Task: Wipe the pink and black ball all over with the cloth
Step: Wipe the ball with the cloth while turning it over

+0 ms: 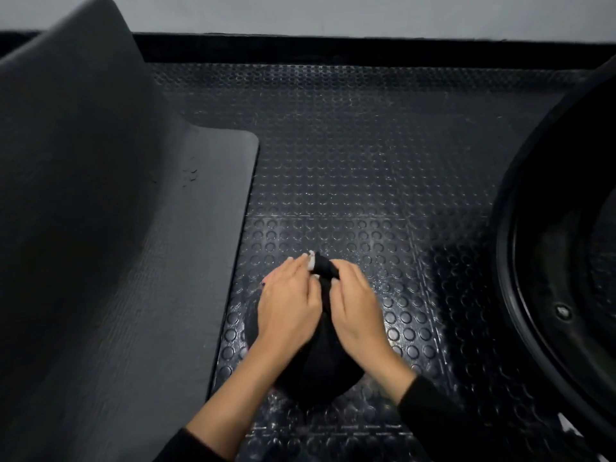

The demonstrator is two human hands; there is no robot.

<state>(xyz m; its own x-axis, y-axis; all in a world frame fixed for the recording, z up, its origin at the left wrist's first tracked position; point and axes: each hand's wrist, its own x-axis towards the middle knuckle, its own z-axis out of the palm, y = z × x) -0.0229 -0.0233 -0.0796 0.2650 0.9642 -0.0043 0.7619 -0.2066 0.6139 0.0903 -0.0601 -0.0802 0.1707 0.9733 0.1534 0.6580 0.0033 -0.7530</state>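
A dark round ball (316,378) rests on the studded black rubber floor, low in the middle of the view. Only its black surface shows; no pink is visible. A black cloth (325,266) lies over the top of the ball, bunched into a peak at its far side. My left hand (290,305) lies on the ball's left side with its fingertips pinching the bunched cloth. My right hand (356,305) lies on the right side with its fingers curled over the same bunch. Both hands hide most of the ball's top.
A thick grey exercise mat (100,228) covers the left side, its far part curled upward. A large black round piece of equipment (546,228) fills the right edge. The studded floor (366,161) runs back to a black skirting and a pale wall.
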